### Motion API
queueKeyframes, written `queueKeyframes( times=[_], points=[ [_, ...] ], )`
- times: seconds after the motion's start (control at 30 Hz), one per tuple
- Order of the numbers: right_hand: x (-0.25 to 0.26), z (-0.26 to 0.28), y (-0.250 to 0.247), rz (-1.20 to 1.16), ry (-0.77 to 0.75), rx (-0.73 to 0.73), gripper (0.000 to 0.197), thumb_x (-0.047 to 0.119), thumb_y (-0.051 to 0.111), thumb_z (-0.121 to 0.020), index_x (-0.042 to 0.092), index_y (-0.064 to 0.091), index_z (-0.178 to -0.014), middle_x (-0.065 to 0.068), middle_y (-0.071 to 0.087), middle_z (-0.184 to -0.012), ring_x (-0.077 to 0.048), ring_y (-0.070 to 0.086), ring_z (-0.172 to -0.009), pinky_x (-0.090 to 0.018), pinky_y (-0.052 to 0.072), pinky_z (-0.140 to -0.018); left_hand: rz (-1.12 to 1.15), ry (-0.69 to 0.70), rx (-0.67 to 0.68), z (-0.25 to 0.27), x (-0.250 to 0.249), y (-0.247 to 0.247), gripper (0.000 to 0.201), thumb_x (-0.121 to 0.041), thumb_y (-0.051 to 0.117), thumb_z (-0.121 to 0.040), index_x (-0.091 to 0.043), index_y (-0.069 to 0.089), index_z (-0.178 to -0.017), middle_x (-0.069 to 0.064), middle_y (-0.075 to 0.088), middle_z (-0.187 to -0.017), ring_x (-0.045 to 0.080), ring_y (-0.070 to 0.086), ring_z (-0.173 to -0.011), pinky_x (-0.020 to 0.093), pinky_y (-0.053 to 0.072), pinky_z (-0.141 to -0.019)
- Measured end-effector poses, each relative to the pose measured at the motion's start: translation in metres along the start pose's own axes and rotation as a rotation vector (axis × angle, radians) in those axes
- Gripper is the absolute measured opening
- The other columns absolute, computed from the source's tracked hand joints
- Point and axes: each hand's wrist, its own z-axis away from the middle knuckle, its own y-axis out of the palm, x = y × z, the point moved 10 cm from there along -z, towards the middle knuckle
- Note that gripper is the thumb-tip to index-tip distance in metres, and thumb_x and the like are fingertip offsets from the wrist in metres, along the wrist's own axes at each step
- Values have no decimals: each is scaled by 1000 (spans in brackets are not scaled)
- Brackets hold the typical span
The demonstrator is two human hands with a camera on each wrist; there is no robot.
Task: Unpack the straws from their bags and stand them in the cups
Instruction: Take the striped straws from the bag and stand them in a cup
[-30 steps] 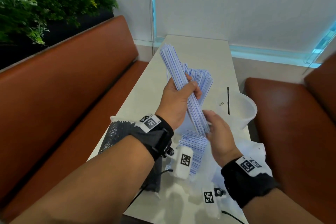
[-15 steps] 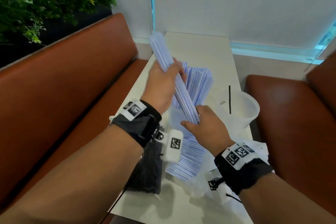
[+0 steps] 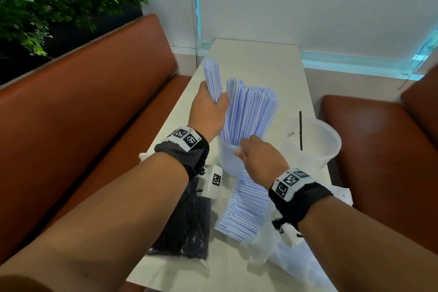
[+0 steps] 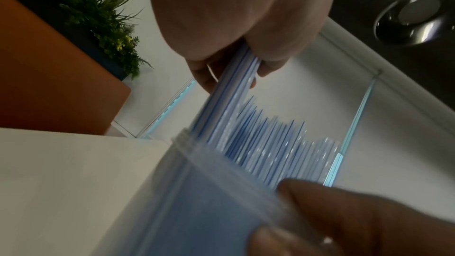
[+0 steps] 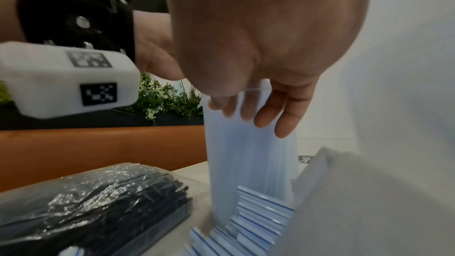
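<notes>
My left hand (image 3: 219, 102) grips a bundle of white, blue-striped wrapped straws (image 3: 211, 78), nearly upright, its lower end inside the near translucent cup (image 3: 227, 161). Many more such straws (image 3: 253, 111) stand fanned in that cup. My right hand (image 3: 244, 147) holds the cup at its near rim; in the right wrist view its fingers (image 5: 283, 116) curl over the cup wall (image 5: 246, 153). In the left wrist view the left fingers (image 4: 268, 65) pinch the bundle (image 4: 221, 102) above the cup (image 4: 209, 182).
A second translucent cup (image 3: 331, 149) with one black straw (image 3: 300, 130) stands at the right table edge. Loose wrapped straws (image 3: 246, 211) lie near me, beside a sealed bag of black straws (image 3: 187, 227). Crumpled clear bags (image 3: 284, 258) lie at right. Brown benches flank the table.
The left hand swung the bundle from a tilt to nearly upright and lowered its end into the cup. The right hand left the bundle's lower end and took the cup's rim.
</notes>
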Motion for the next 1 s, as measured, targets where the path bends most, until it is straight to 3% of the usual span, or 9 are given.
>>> queueKeyframes(
  times=[0.07, 0.13, 0.2, 0.33, 0.5, 0.63, 0.77, 0.87, 1.0],
  points=[
    [0, -1, 2, -6, -5, -20, 28, 38, 37, -107, 14, 50, -108, 0, 39, -99, -31, 56, -84, -36, 35, -68, -144, -9, 49, -2, 8, 10, 14, -28, 60, -91, -17, 55, -98, -3, 59, -85, 7, 59, -74, 28, 47, -65],
    [-1, -1, 4, 0, -5, -21, 26, 39, 37, -107, 15, 48, -103, 2, 35, -96, -29, 53, -80, -36, 37, -68, -300, -39, 123, -4, 19, 24, 18, -29, 60, -90, -12, 59, -97, 8, 57, -98, 25, 58, -92, 39, 51, -79],
    [-3, -2, 6, -8, 3, -12, 25, 39, 36, -107, 16, 47, -101, 2, 35, -96, -28, 52, -80, -38, 41, -68, -427, -56, 234, -2, 30, 42, 24, -31, 59, -91, -9, 60, -100, 15, 57, -107, 31, 54, -103, 45, 50, -90],
    [-2, -2, 7, -2, 4, 2, 29, 38, 37, -107, 13, 50, -111, 1, 37, -101, -29, 55, -85, -40, 46, -74, -401, -106, 431, 6, 46, 64, 39, -33, 62, -92, -9, 58, -122, 15, 60, -119, 31, 59, -110, 47, 50, -96],
    [-1, 0, 5, 18, -2, -3, 31, 39, 36, -107, 12, 50, -115, -5, 45, -112, -30, 56, -89, -37, 44, -73, -564, -41, 506, 13, 45, 68, 49, -44, 64, -90, -16, 57, -130, 11, 51, -122, 29, 52, -116, 46, 46, -101],
    [0, 3, 2, 2, -15, 6, 32, 36, 38, -107, 11, 49, -124, -8, 45, -119, -33, 59, -92, -40, 46, -73, -410, -86, 569, 15, 41, 62, 59, -56, 75, -79, -16, 62, -121, 8, 58, -123, 23, 60, -111, 43, 50, -99],
    [2, 31, -19, -145, -51, -215, 31, 31, 50, -102, 20, 51, -131, -2, 44, -125, -23, 57, -74, -33, 46, -58, -329, -94, 452, 26, 37, 30, 86, -63, 79, -70, -24, 46, -140, 0, 47, -140, 12, 51, -116, 33, 43, -100],
    [-7, 60, -31, -113, 14, -368, 19, 37, 52, -97, 26, 50, -112, 2, 52, -110, -18, 53, -60, -30, 43, -49, -231, -125, 275, 41, 38, 2, 92, -65, 77, -70, -33, 34, -144, -2, 38, -140, 11, 49, -116, 29, 43, -94],
    [-74, 90, 10, -22, 463, -33, 39, 66, 40, -89, 28, 36, -98, 9, 57, -83, -14, 48, -59, -29, 30, -51, -222, -76, 104, 65, 27, -25, 53, -64, 65, -78, -34, 48, -118, -10, 50, -110, 3, 54, -91, 17, 41, -72]
  ],
)
